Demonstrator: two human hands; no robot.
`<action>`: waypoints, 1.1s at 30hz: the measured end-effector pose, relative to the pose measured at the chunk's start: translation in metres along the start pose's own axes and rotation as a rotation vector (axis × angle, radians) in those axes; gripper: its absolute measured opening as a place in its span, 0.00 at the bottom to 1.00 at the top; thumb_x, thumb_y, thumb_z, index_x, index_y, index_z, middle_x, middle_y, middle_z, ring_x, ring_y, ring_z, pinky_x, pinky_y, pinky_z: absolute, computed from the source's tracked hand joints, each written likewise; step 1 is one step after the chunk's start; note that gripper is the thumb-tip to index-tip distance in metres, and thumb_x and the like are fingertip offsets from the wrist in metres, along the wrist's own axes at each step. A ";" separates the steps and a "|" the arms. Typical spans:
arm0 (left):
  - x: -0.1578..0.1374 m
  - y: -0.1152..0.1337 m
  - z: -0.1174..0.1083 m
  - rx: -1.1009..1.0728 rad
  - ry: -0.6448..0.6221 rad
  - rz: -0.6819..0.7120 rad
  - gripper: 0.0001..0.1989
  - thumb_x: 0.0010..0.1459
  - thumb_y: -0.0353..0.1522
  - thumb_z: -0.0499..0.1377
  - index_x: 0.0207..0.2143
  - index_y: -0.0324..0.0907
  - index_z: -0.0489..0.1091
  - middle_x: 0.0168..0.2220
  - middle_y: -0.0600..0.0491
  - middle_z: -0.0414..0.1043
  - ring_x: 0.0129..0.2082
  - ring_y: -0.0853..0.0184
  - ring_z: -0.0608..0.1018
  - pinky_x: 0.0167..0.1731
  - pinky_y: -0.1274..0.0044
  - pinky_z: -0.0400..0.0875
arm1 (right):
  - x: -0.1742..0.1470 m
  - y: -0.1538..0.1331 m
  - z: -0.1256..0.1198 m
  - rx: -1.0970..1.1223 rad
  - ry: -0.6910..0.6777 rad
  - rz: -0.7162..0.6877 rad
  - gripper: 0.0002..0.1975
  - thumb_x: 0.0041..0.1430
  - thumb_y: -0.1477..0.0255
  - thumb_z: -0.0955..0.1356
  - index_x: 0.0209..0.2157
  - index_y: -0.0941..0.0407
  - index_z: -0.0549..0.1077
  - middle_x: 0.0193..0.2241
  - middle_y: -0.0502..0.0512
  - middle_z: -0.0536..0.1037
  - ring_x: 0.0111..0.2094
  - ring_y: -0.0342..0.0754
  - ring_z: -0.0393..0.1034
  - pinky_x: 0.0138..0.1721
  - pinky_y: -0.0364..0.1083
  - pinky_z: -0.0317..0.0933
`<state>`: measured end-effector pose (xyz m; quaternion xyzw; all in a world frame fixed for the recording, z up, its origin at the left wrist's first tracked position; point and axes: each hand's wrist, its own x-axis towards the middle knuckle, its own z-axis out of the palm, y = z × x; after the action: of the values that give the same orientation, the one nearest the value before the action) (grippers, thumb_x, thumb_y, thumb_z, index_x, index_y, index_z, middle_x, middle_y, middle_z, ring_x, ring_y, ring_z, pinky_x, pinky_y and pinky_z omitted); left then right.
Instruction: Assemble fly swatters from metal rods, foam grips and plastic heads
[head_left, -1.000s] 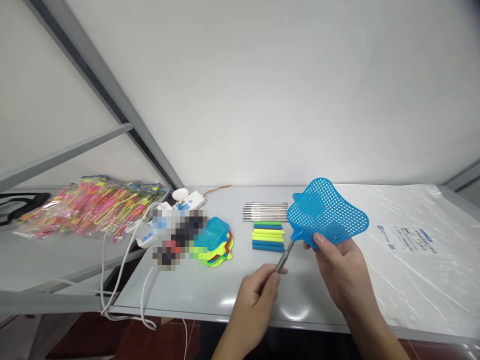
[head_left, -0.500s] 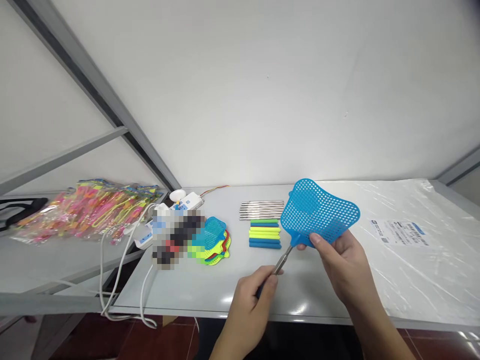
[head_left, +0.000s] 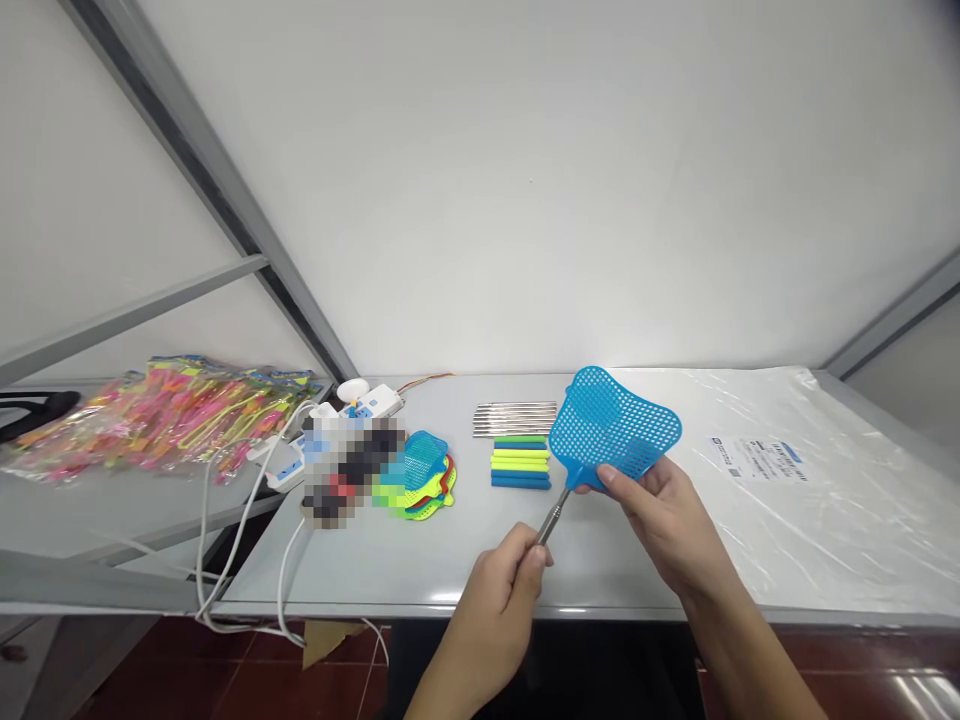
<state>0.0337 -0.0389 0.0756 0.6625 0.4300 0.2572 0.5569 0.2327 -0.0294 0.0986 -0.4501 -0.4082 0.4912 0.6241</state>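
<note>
Extends the left forearm up from the bottom edge, slanting rightward, and closes the left hand [head_left: 495, 600] round the lower part of a metal shaft [head_left: 553, 515], with the thumb laid along it. Brings the right forearm in from the lower right corner, slanting leftward, and pinches the near edge of a blue mesh swatter head [head_left: 619, 425] in the right hand [head_left: 664, 510], with the thumb on the near face and the other fingers behind. Grips narrowly on both sides. Carries head and shaft raised over the table [head_left: 360, 575], right of centre, with the shaft meeting the neck of the head; cannot tell how fully seated. Hides the bottom end of the shaft inside the left fist. Bears, on the clear-wrapped white packet [head_left: 862, 545] at the right, a white label [head_left: 750, 458] with a blue block and lines of dark print, too small to read. Includes, beyond the left hand, a row of metal rods [head_left: 514, 420] and, just nearer, green, blue and yellow tubes [head_left: 520, 463], without readable marking. Includes, farther left, a pile of coloured mesh heads [head_left: 426, 462], partly covered by pixelation.
</note>
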 end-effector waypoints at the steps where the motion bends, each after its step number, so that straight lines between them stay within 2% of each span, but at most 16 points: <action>1: -0.002 0.000 0.001 -0.023 -0.026 -0.011 0.17 0.68 0.44 0.45 0.35 0.42 0.64 0.23 0.60 0.53 0.24 0.72 0.58 0.26 0.79 0.52 | 0.000 -0.001 -0.002 -0.010 -0.031 0.011 0.11 0.57 0.67 0.71 0.40 0.57 0.73 0.41 0.59 0.79 0.41 0.52 0.73 0.47 0.54 0.64; 4: -0.009 0.002 0.002 -0.109 -0.118 -0.039 0.18 0.68 0.45 0.44 0.38 0.43 0.64 0.22 0.61 0.52 0.23 0.73 0.57 0.25 0.80 0.52 | -0.003 -0.004 -0.010 -0.046 -0.098 0.053 0.14 0.56 0.67 0.72 0.43 0.56 0.73 0.42 0.58 0.78 0.43 0.52 0.72 0.50 0.53 0.62; 6: -0.013 0.005 0.002 -0.143 -0.152 -0.049 0.18 0.68 0.44 0.44 0.39 0.43 0.65 0.22 0.61 0.52 0.22 0.73 0.57 0.25 0.80 0.52 | -0.006 -0.008 -0.015 -0.082 -0.089 0.052 0.16 0.55 0.66 0.72 0.46 0.55 0.72 0.44 0.57 0.77 0.45 0.52 0.71 0.50 0.52 0.62; 8: -0.016 0.009 0.002 -0.144 -0.177 -0.057 0.18 0.68 0.45 0.44 0.39 0.43 0.66 0.21 0.61 0.51 0.22 0.73 0.56 0.24 0.80 0.52 | -0.010 -0.014 -0.018 -0.133 -0.063 0.030 0.16 0.56 0.65 0.72 0.46 0.54 0.72 0.43 0.56 0.77 0.44 0.51 0.70 0.47 0.50 0.63; 10: -0.019 0.014 0.002 -0.111 -0.186 -0.055 0.19 0.68 0.45 0.44 0.39 0.43 0.66 0.21 0.61 0.50 0.22 0.73 0.57 0.24 0.80 0.52 | -0.014 -0.022 -0.017 -0.207 -0.058 0.015 0.12 0.58 0.63 0.70 0.41 0.54 0.73 0.36 0.54 0.78 0.37 0.48 0.71 0.40 0.47 0.65; 12: -0.023 0.018 0.003 -0.044 -0.150 -0.032 0.19 0.68 0.45 0.43 0.38 0.43 0.66 0.21 0.61 0.51 0.23 0.72 0.58 0.25 0.80 0.53 | -0.018 -0.030 -0.013 -0.294 -0.092 0.020 0.12 0.60 0.60 0.67 0.32 0.55 0.72 0.25 0.51 0.75 0.28 0.45 0.69 0.31 0.44 0.64; 14: -0.027 0.023 0.005 0.059 -0.081 0.003 0.19 0.68 0.45 0.43 0.37 0.44 0.66 0.22 0.60 0.54 0.24 0.70 0.61 0.27 0.79 0.55 | -0.022 -0.035 -0.007 -0.341 -0.100 0.032 0.16 0.61 0.59 0.66 0.26 0.55 0.68 0.19 0.48 0.70 0.22 0.43 0.64 0.25 0.43 0.61; 18: -0.032 0.027 0.009 0.307 0.023 0.063 0.16 0.69 0.42 0.42 0.34 0.45 0.63 0.26 0.57 0.62 0.29 0.67 0.66 0.30 0.78 0.55 | -0.027 -0.034 0.001 -0.343 -0.016 0.013 0.17 0.59 0.58 0.68 0.24 0.55 0.66 0.20 0.48 0.68 0.23 0.42 0.62 0.24 0.42 0.61; 21: -0.030 0.026 0.010 0.437 0.040 0.096 0.13 0.69 0.39 0.42 0.33 0.46 0.59 0.25 0.58 0.63 0.27 0.66 0.66 0.28 0.76 0.52 | -0.028 -0.029 0.004 -0.323 0.023 0.010 0.18 0.58 0.58 0.68 0.23 0.55 0.65 0.19 0.47 0.66 0.22 0.42 0.61 0.23 0.41 0.60; 24: -0.026 0.025 0.010 0.453 0.028 0.119 0.11 0.69 0.37 0.42 0.34 0.46 0.59 0.24 0.58 0.61 0.24 0.67 0.64 0.26 0.75 0.49 | -0.028 -0.028 0.006 -0.265 0.063 0.056 0.18 0.56 0.57 0.69 0.24 0.55 0.64 0.18 0.47 0.66 0.20 0.41 0.59 0.21 0.41 0.57; 27: -0.024 0.026 0.012 0.368 0.035 0.135 0.12 0.68 0.38 0.44 0.32 0.45 0.59 0.23 0.58 0.60 0.23 0.68 0.63 0.25 0.76 0.50 | -0.028 -0.033 0.002 -0.209 0.016 0.088 0.17 0.57 0.58 0.69 0.24 0.54 0.64 0.17 0.46 0.65 0.19 0.41 0.58 0.20 0.41 0.55; 29: -0.024 0.026 0.014 0.218 0.008 0.116 0.14 0.68 0.40 0.46 0.32 0.45 0.62 0.24 0.58 0.60 0.24 0.69 0.63 0.25 0.78 0.53 | -0.027 -0.037 -0.005 -0.168 -0.132 0.075 0.16 0.60 0.60 0.67 0.24 0.55 0.65 0.15 0.46 0.64 0.18 0.41 0.57 0.20 0.42 0.53; 31: -0.024 0.022 0.015 -0.029 -0.118 0.038 0.15 0.67 0.42 0.46 0.35 0.44 0.64 0.22 0.59 0.57 0.20 0.72 0.61 0.22 0.80 0.54 | -0.026 -0.036 -0.014 -0.118 -0.290 0.044 0.14 0.61 0.60 0.66 0.28 0.55 0.70 0.17 0.48 0.66 0.19 0.42 0.58 0.23 0.44 0.54; 33: -0.021 0.016 0.015 -0.323 -0.299 -0.046 0.15 0.67 0.42 0.46 0.37 0.43 0.65 0.19 0.62 0.53 0.15 0.74 0.56 0.16 0.81 0.51 | -0.023 -0.030 -0.024 -0.068 -0.417 0.036 0.16 0.56 0.58 0.69 0.38 0.56 0.74 0.23 0.51 0.70 0.24 0.44 0.60 0.26 0.46 0.55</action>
<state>0.0398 -0.0648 0.0897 0.5854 0.3110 0.2088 0.7190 0.2590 -0.0591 0.1195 -0.3666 -0.5366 0.5709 0.5016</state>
